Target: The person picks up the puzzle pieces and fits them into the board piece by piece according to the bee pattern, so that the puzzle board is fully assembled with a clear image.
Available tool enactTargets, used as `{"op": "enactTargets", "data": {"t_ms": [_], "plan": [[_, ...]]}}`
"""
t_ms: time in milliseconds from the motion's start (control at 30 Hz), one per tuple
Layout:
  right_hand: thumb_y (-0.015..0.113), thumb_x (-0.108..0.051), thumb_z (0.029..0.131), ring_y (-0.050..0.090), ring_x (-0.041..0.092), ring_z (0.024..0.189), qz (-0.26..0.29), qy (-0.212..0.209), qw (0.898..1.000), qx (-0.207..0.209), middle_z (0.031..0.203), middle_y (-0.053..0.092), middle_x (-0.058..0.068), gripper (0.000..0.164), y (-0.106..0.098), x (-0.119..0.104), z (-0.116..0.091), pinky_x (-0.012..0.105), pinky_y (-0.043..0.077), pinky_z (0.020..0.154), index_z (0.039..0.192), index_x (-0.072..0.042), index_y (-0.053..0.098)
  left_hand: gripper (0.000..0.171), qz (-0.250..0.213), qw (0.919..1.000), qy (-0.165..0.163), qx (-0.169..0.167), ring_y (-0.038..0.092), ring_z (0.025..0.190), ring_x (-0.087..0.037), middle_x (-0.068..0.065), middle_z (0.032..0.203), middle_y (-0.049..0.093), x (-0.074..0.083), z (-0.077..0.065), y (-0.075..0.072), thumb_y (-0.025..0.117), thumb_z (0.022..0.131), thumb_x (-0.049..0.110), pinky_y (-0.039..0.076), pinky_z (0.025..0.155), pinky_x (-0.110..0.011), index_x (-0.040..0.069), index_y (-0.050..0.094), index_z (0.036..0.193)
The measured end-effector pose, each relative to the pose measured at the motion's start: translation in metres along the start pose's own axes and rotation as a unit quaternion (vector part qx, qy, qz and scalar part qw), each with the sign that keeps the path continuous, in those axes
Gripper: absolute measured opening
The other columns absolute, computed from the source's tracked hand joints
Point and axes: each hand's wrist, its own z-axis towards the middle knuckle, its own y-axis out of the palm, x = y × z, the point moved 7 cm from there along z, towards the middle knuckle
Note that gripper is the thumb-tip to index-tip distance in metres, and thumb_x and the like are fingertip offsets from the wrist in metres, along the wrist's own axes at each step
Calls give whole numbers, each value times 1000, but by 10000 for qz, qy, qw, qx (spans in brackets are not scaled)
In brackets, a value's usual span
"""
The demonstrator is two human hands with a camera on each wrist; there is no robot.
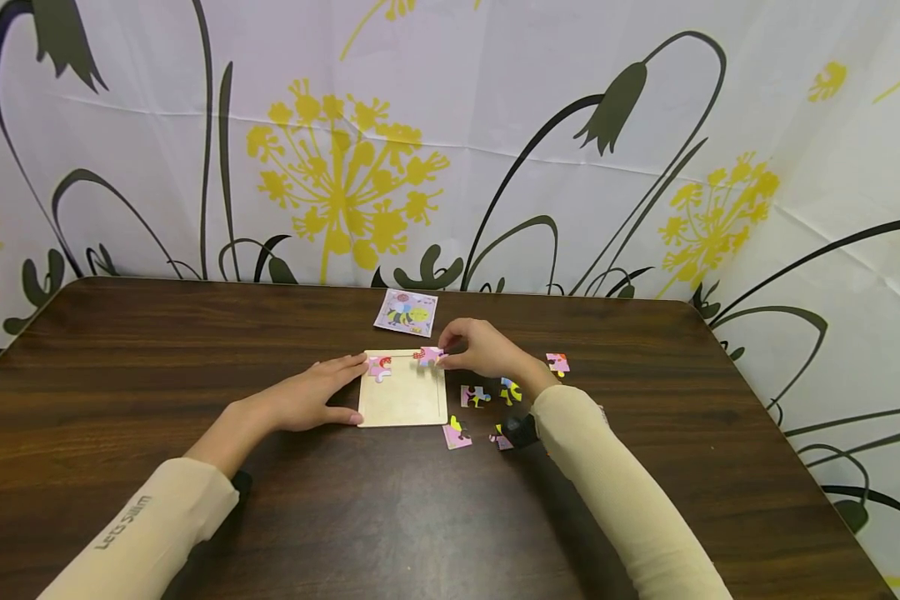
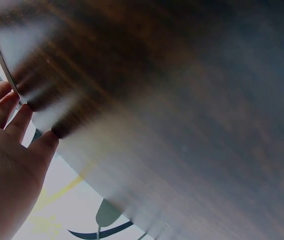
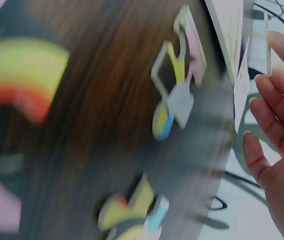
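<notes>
A pale wooden puzzle tray (image 1: 405, 404) lies on the dark table. My left hand (image 1: 307, 398) rests along its left side, fingers extended at the upper corner and thumb at the lower one. In the left wrist view, that hand's fingertips (image 2: 28, 106) lie at the thin tray edge. Thumb and forefinger of my right hand (image 1: 487, 350) pinch a pink-and-red jigsaw piece (image 1: 428, 356) over the tray's upper right corner. The right wrist view shows this piece edge-on as a thin strip (image 3: 268, 50). Another pink-and-red piece (image 1: 379, 367) sits in the tray's upper left corner.
Right of the tray lie several loose jigsaw pieces, among them a pink-and-yellow one (image 1: 457, 434), a bee-patterned one (image 1: 475, 397) and a farther one (image 1: 558, 363). A bee picture card (image 1: 407, 313) lies behind the tray. A flowered curtain (image 1: 495, 125) hangs behind the table.
</notes>
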Motion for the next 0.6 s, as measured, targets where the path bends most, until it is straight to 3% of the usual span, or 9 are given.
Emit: {"op": "enactTargets", "data": {"t_ms": [333,600], "plan": [[74,-13,77,51,14,77,-173,-85,9998,-94,80,58,1,17,21,-12,14,21,42,69,85,-4,63,76,-1,10000,11,-35,19,132,-42,-25,145,23,-1,1,1,63,85,37,15,103,-59,-6,31,138],[74,-14,76,49,13,80,-338,91,9994,-67,80,58,-1,16,27,-16,22,23,41,72,85,-5,64,76,-33,10000,16,-23,20,131,-42,-25,144,24,-1,0,0,63,84,37,15,102,-60,-7,32,138]]}}
